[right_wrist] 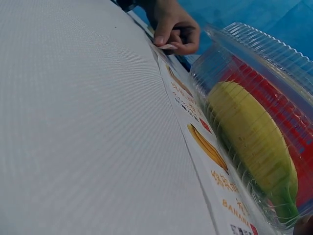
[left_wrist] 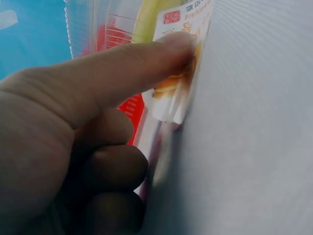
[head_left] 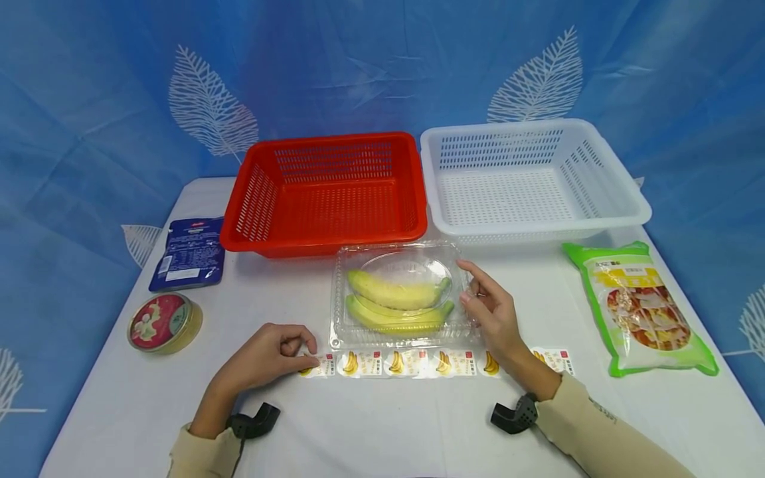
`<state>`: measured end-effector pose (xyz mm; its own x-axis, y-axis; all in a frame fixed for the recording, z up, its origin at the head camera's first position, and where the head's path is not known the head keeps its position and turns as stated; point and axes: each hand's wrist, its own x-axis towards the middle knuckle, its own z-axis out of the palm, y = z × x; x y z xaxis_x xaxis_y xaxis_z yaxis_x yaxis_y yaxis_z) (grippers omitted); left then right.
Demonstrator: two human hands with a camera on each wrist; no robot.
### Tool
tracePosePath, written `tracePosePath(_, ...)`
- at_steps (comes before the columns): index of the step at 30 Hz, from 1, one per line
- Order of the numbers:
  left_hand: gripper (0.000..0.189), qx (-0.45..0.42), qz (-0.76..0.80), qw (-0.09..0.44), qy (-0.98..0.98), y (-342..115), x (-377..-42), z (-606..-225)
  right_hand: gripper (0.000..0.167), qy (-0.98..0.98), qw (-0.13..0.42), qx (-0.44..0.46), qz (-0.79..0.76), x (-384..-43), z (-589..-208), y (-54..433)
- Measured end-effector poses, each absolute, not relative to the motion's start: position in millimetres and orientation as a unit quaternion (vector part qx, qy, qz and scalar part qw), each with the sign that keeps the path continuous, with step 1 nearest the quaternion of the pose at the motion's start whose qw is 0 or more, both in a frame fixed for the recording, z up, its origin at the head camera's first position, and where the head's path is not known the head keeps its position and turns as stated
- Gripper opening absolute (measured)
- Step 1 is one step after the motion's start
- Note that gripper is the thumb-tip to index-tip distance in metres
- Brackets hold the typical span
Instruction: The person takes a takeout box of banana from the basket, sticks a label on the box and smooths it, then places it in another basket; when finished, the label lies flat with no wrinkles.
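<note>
In the head view, a clear plastic clamshell box [head_left: 337,299] stands shut at the middle of the table, with yellow-green bananas [head_left: 394,292] lying inside. Along its front side runs a strip of banana stickers [head_left: 406,364]. My left hand [head_left: 263,358] pinches the strip's left end between thumb and index finger; in the left wrist view the thumb [left_wrist: 142,61] lies across a sticker [left_wrist: 168,88], whose end lifts off the cloth. At the box's right edge is my right hand [head_left: 496,318], its thumb and index finger extended and touching the side.
Behind the box stand a red basket [head_left: 323,249] and a white basket [head_left: 538,232]. To the left lie a dark blue pouch [head_left: 190,252] and a round tin [head_left: 164,323]. A green-and-white food bag [head_left: 645,309] lies on the right. A blue curtain [head_left: 370,66] hangs behind.
</note>
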<state>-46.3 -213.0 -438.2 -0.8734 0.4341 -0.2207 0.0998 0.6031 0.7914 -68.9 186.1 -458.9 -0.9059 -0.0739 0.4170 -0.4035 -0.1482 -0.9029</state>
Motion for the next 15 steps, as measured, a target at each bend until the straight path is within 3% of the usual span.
tracePosePath(8,0.014,0.135,0.451,0.239,0.849,-217,-40,-436,0.049,-0.653,0.099,0.187,0.727,-66,-464,187)
tracePosePath(15,0.008,0.2,0.545,0.221,0.783,-229,-44,-428,0.049,-0.652,0.119,0.193,0.724,-69,-466,189)
